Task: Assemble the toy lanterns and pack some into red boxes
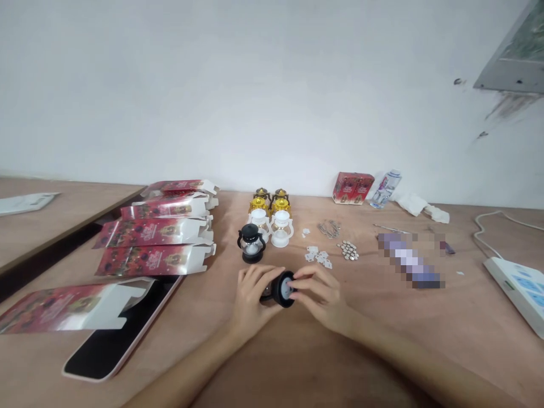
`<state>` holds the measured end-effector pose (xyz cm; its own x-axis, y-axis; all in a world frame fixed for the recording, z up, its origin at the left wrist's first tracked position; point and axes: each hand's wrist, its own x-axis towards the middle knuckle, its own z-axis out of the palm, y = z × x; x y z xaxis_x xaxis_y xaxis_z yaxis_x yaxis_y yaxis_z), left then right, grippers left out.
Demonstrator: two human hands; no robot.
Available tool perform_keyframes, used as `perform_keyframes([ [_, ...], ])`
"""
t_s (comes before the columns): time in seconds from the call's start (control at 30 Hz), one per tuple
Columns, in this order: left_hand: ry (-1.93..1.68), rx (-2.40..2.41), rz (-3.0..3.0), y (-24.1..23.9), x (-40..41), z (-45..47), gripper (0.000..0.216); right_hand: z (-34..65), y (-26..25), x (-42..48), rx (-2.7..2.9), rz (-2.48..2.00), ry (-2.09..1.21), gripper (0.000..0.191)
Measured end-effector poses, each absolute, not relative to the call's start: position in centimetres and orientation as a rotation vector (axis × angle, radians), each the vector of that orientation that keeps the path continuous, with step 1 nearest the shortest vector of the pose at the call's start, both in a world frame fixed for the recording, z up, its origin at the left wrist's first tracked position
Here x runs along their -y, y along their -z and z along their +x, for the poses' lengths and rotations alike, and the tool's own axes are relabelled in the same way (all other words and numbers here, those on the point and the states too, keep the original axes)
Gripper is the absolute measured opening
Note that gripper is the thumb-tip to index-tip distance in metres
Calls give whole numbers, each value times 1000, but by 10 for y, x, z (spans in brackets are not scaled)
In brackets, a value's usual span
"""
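My left hand (253,297) is wrapped round a small black lantern (280,290), tipped on its side with the base facing right. Set in that base is a pale round disc (286,288). The thumb and forefinger of my right hand (321,294) are pinched at the disc; anything small between them is hidden. Just beyond stands another black lantern (251,243), upright. Behind it are white lanterns (281,229) and gold lanterns (281,206). To the right lie small white plastic pieces (318,257), silver button cells (348,250) and a pile of small metal pieces (329,228).
Red printed boxes (157,260) lie along the left, one over a black, pink-edged tray-like slab (123,328). Upright red boxes (352,188) and a bottle (386,188) stand by the wall. A white power strip (516,289) with its cord sits at right, near a partly blurred purple packet (408,260).
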<state>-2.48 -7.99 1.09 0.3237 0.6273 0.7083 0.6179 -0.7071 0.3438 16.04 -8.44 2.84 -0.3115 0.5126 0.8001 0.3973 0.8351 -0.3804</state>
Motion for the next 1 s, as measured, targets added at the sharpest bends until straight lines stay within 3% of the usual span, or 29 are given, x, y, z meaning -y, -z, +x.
perform_keyframes([
  [0.4, -1349, -1248, 2637, -13, 84, -21, 31, 159, -7, 88, 1869, -719, -128, 13],
  [0.67, -1357, -1344, 2579, -10, 81, -25, 34, 213, 7, 34, 1678, -1240, 5, 12],
  [1.0, -1329, -1338, 2591, -10, 82, -25, 33, 203, -9, -37, 1883, -1473, -88, 14],
])
